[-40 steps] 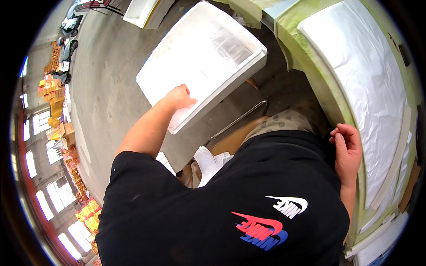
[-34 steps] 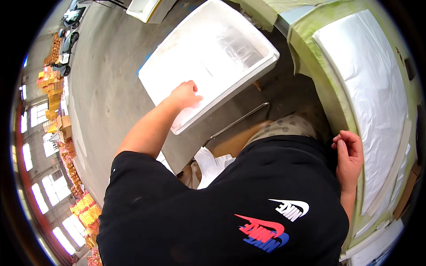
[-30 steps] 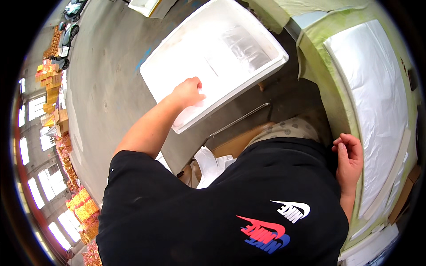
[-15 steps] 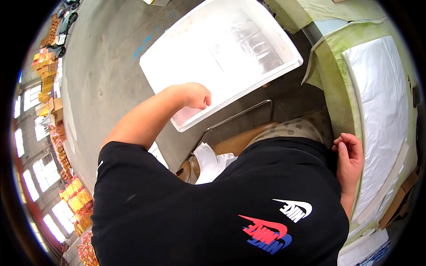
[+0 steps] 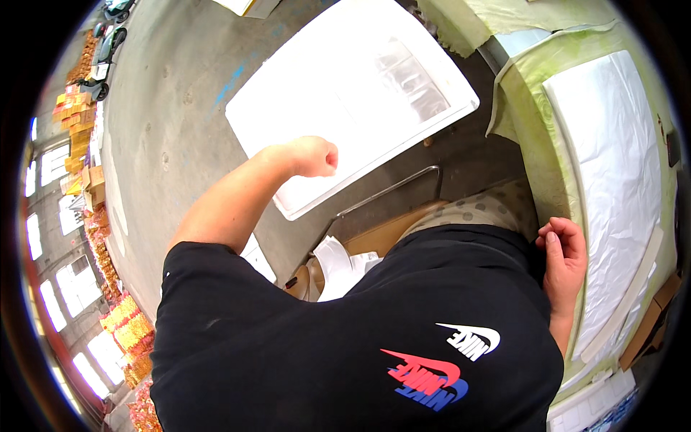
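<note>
A large white plastic tub, bright and overexposed, is ahead of me, angled to the right. Over its near left part my left hand is curled into a fist, close to the near rim. What the fist grips, if anything, is hidden. Some clear, shiny plastic film or bags lie in the tub's right part. By my right hip, my right hand hangs with fingers curled and thumb pressed against them, nothing seen between. It is beside a padded, green-covered table.
A white sheet lies on the green-covered table. Below the tub are a bent metal bar, brown cardboard and crumpled white paper. Stacked boxes and scooters stand far left; a box sits at the top.
In the picture the tub has shifted slightly left and its inside looks brighter. My left fist has turned a little and stays over the near left part. My right hand has barely moved.
</note>
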{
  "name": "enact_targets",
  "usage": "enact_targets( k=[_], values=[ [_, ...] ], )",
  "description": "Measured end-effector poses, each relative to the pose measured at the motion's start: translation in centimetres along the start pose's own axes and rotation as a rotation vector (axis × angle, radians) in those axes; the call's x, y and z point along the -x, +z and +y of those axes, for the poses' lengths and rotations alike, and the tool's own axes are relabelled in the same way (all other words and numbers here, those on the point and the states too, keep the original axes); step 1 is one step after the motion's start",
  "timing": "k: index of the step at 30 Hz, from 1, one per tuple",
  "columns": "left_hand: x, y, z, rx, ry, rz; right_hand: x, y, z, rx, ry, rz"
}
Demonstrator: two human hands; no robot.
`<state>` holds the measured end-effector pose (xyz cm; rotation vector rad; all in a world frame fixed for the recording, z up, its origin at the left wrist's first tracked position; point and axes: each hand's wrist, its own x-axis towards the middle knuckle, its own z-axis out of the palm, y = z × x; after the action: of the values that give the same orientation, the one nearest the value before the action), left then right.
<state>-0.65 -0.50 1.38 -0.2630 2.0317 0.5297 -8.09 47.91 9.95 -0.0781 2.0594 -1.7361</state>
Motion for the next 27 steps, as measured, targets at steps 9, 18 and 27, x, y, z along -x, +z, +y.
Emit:
enact_targets(
  k=[9,18,27],
  values=[
    [-1.6,1.3,1.2,0.105,0.057,0.395,0.5,-0.6,0.4,-0.030,-0.016,0.007],
    [-2.1,-0.8,4.0,0.321,0.120,0.660,2.9,-1.4,-0.1,0.084,-0.334,0.195],
    [1.9,-2.3,12.9,0.856,0.868,0.752,16.3,-20.0,1.7,1.355,0.075,1.140]
  ],
)
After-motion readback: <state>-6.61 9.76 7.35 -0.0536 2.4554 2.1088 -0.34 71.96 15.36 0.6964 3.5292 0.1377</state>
